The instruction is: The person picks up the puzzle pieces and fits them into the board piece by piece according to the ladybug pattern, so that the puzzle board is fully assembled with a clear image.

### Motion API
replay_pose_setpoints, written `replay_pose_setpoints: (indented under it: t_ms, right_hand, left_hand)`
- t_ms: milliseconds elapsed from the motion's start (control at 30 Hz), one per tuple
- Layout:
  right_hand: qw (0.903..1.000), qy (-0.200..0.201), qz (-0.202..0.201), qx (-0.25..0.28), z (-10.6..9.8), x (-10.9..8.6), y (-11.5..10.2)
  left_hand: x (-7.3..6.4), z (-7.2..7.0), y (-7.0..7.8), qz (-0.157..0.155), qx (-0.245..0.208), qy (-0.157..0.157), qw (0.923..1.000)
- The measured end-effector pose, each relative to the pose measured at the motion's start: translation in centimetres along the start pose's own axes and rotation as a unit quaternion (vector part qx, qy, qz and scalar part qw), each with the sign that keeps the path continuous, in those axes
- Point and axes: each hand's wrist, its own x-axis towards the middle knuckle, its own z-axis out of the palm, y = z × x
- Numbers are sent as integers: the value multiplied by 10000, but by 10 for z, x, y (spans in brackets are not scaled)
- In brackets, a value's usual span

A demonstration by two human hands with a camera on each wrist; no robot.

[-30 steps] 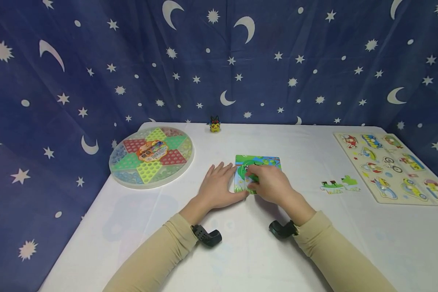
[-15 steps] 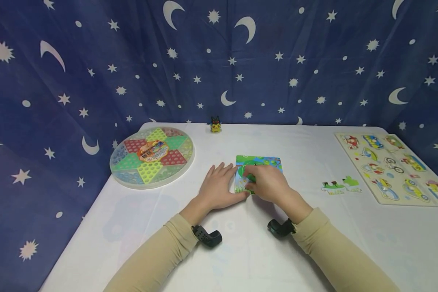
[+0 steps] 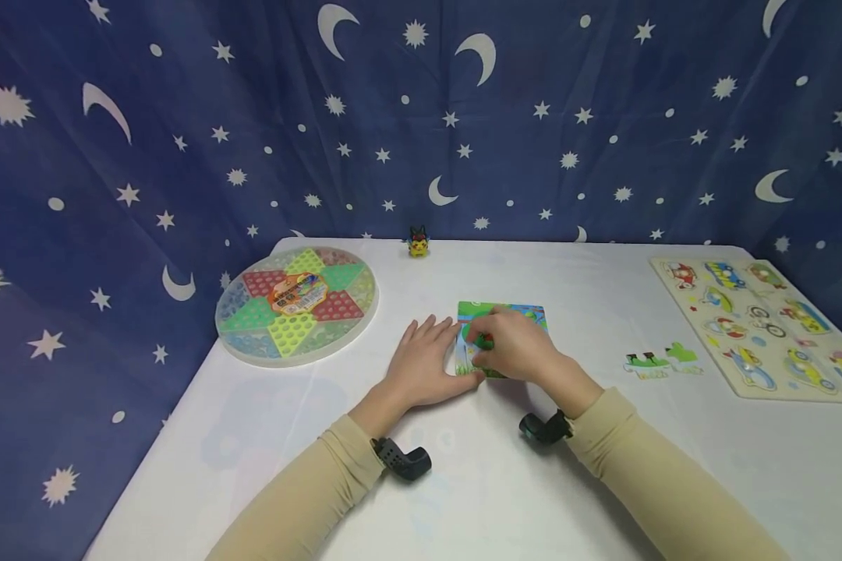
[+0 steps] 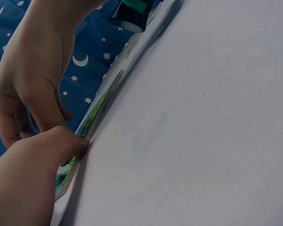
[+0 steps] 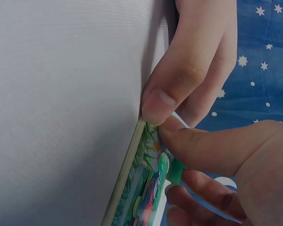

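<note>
A small square jigsaw board (image 3: 466,309) with a green and blue picture lies mid-table, partly hidden by both hands. My left hand (image 3: 424,366) rests at its left side with fingers spread, the thumb touching the near edge. Over the board, my right hand (image 3: 519,347) pinches a puzzle piece (image 5: 159,190) with a green edge between thumb and fingers. That piece stands tilted above the board in the right wrist view, and its picture is blurred. To the right lie two loose puzzle pieces, one with dark legs on green (image 3: 647,363) and a green one (image 3: 684,355).
A round Chinese checkers board (image 3: 297,308) lies at the back left. A small yellow figurine (image 3: 418,243) stands at the table's far edge. On the right lies a wooden peg puzzle board (image 3: 758,327) with vehicle pieces. A blue starry curtain (image 3: 365,117) hangs behind the table.
The right hand has shifted slightly over the board, still pinching the puzzle piece. The left hand keeps its place at the board's edge. The whole view has shifted a little.
</note>
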Motion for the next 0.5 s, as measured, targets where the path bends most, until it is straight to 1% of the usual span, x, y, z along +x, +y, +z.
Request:
replay_pose_setpoints:
  t_ms: [133, 367, 500]
  right_hand:
    - [10000, -72, 16, 35, -1, 2, 1]
    - [9995, -178, 232, 73, 0, 3, 1]
    - [9993, -221, 284, 117, 1, 3, 3]
  left_hand:
    - [1, -2, 1, -4, 67, 5, 10000]
    - [1, -2, 2, -21, 85, 0, 10000]
    - [0, -3, 2, -44, 83, -23, 10000]
